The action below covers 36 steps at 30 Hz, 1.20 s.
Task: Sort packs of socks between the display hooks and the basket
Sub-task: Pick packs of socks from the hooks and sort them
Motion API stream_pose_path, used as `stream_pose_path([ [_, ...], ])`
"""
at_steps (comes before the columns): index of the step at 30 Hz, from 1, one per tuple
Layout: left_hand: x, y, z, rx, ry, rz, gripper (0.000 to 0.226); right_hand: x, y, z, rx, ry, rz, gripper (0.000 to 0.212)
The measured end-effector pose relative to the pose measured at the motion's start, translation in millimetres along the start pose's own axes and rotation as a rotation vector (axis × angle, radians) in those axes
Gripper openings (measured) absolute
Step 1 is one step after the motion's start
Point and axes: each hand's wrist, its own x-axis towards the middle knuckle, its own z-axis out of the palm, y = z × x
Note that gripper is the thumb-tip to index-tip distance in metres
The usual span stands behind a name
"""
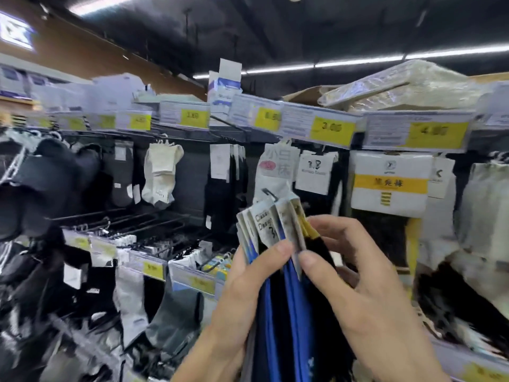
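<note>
Fanned sock packs (271,230), held up in front of the display hooks (148,217). Your left hand (242,293) has its grip clamped round the bundle, thumb across the card headers (286,216). Your right hand (371,285) pinches the fan's right side. The socks look light and limp below, so take hold at the stiff card under the hanger (268,193).

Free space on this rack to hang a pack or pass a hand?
Free: the bare black wire hooks below the white ankle socks, above the yellow price tags. Also the dark back panel between those socks and the black socks with white cards. Crowded: right of there, around the white pack with yellow band.
</note>
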Motion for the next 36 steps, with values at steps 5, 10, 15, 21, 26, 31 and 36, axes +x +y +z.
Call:
stream_pose_path([
  [5,4,37,-124,0.196,-0.013,0.096,0.034,20,-7,90,-0.054,0.125,-0.108,0.042],
  [10,37,86,-210,0.286,-0.057,0.008,0.029,45,-18,187,-0.238,0.166,-0.171,0.061],
  [15,43,102,-259,-0.084,-0.224,0.043,0.060,55,-30,262,-0.416,0.090,-0.168,0.047],
  [21,52,122,-296,-0.017,-0.166,0.089,0.058,71,-27,296,-0.318,-0.031,0.008,0.071],
  [26,59,138,-312,-0.017,-0.145,0.123,0.059,89,-21,305,-0.098,-0.001,-0.115,0.048],
  [31,71,144,-315,-0.043,-0.134,0.157,0.061,100,-17,302,0.235,-0.023,-0.043,0.036],
  [36,79,142,-312,-0.082,-0.121,0.088,0.065,107,-13,299,0.008,0.157,-0.072,0.056],
])
